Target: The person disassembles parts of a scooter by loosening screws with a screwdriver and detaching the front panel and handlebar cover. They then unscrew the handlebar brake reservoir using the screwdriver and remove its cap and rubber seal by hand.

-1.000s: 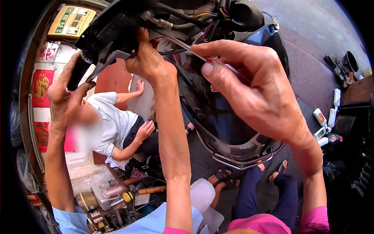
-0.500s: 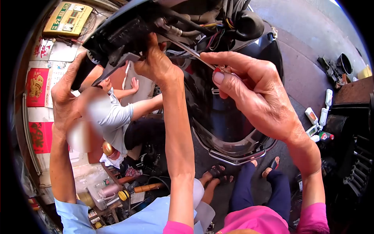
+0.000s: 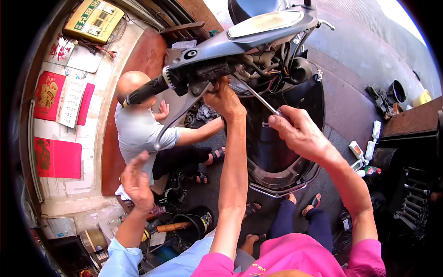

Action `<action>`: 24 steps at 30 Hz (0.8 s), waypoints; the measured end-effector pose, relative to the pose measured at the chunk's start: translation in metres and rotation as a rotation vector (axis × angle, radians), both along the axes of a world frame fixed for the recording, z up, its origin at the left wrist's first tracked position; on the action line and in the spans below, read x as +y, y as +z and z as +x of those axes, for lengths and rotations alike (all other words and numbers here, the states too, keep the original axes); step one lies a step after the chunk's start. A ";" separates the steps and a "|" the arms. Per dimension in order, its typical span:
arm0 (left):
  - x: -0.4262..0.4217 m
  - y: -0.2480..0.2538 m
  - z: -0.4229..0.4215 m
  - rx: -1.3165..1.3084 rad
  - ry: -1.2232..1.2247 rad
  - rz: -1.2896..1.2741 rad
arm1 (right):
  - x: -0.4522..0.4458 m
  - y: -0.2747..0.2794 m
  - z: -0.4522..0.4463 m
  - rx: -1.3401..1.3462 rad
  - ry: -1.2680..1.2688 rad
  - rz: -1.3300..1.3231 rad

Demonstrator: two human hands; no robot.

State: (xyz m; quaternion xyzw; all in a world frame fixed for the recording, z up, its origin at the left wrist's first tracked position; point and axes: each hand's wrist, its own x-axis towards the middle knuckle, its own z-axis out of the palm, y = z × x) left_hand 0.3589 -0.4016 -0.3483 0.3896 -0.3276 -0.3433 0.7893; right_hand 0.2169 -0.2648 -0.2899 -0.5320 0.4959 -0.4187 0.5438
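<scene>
My right hand (image 3: 302, 134) is closed around the handle end of a screwdriver (image 3: 256, 95). Its metal shaft slants up and left to the underside of the scooter handlebar (image 3: 203, 69), where its tip is hard to see. Under the handlebar, beside the brake lever (image 3: 177, 113), my left hand (image 3: 226, 99) reaches up with bent fingers pressed to the housing; what they pinch is hidden. Bundled wires (image 3: 272, 76) hang to the right of the screwdriver tip. Below the grip (image 3: 145, 91), a blue-sleeved co-worker's hand (image 3: 137, 182) is raised with its fingers extended.
Another person in a grey shirt (image 3: 138, 131) sits at the left. The dark scooter body (image 3: 286, 147) stands beneath my hands. White bottles (image 3: 370, 150) lie on the floor at right, near a row of wrenches (image 3: 410, 203). A black bucket (image 3: 203, 221) stands below.
The view has shifted, showing more of the handlebar. The co-worker's hand has left the grip and dropped lower. My right hand has gone from a fingertip pinch to a fuller hold.
</scene>
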 end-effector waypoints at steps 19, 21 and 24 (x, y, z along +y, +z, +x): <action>0.085 0.043 -0.020 -0.151 -0.042 0.285 | 0.003 -0.013 0.030 0.462 -0.315 -0.379; 0.067 0.044 -0.023 0.097 -0.211 0.301 | 0.013 0.008 0.037 0.731 -0.344 -0.381; 0.054 0.051 -0.022 0.061 -0.183 0.328 | 0.014 0.010 0.042 0.783 -0.343 -0.399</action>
